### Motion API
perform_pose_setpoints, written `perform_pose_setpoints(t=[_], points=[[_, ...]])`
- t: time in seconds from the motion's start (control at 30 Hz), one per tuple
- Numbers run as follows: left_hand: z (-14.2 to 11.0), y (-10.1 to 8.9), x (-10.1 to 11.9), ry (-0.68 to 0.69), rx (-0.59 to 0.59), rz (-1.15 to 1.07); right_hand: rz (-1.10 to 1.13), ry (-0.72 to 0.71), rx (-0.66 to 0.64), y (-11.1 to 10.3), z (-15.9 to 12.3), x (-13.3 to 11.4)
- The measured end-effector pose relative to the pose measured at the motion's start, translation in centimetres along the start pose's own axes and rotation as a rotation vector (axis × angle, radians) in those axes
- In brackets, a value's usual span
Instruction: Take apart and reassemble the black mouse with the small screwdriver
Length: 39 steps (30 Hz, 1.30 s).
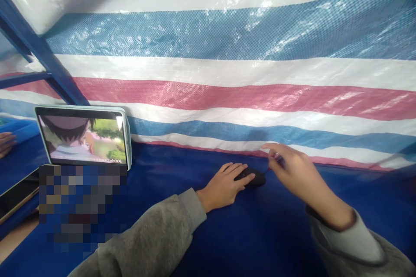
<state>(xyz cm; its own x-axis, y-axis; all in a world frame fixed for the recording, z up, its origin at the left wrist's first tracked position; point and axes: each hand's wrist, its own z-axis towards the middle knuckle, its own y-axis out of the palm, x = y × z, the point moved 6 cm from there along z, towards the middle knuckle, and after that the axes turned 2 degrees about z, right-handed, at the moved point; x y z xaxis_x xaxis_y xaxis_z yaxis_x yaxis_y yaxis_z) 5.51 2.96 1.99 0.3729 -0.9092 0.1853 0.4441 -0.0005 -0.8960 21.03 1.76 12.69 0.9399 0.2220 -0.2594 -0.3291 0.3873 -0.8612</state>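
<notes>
A small black mouse-like object [254, 178] lies on the dark blue table cover [260, 233]. My left hand [224, 186] rests flat beside it, its fingertips touching the object's left side. Just right of the object, my right hand [294, 171] hovers with thumb and forefinger pinched together on something small, perhaps a thin cord; it is too blurred to tell. Both arms wear grey sleeves.
A tablet [85, 136] in a pale case stands at the left, showing a cartoon. A striped red, white and blue tarp [227, 73] forms the back wall. Another person's fingers [6, 143] show at the far left edge. A dark flat device [16, 197] lies lower left.
</notes>
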Motion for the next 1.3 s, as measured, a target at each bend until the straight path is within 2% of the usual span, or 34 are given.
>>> perform_pose_setpoints(t=[0.3, 0.4, 0.57, 0.77, 0.93, 1.13, 1.3], points=[[0.1, -0.1, 0.1, 0.0, -0.012, 0.009, 0.014, 0.028, -0.021, 0.2, 0.0, -0.1], [0.1, 0.0, 0.1, -0.001, -0.016, 0.005, 0.01, 0.039, 0.008, 0.1, 0.0, 0.0], [0.0, 0.0, 0.0, -0.003, -0.009, 0.003, -0.003, -0.01, 0.023, 0.0, 0.0, -0.3], [0.0, -0.1, 0.1, -0.002, -0.005, 0.007, 0.007, 0.075, 0.015, -0.1, -0.1, -0.1], [0.0, -0.2, 0.2, -0.001, -0.009, 0.008, 0.03, -0.01, -0.043, 0.3, -0.1, -0.8], [0.0, -0.2, 0.1, -0.005, -0.006, 0.001, -0.018, 0.089, 0.034, -0.2, 0.1, 0.5], [0.0, -0.1, 0.2, -0.003, -0.007, 0.002, -0.038, -0.02, -0.033, 0.3, -0.1, -0.3]])
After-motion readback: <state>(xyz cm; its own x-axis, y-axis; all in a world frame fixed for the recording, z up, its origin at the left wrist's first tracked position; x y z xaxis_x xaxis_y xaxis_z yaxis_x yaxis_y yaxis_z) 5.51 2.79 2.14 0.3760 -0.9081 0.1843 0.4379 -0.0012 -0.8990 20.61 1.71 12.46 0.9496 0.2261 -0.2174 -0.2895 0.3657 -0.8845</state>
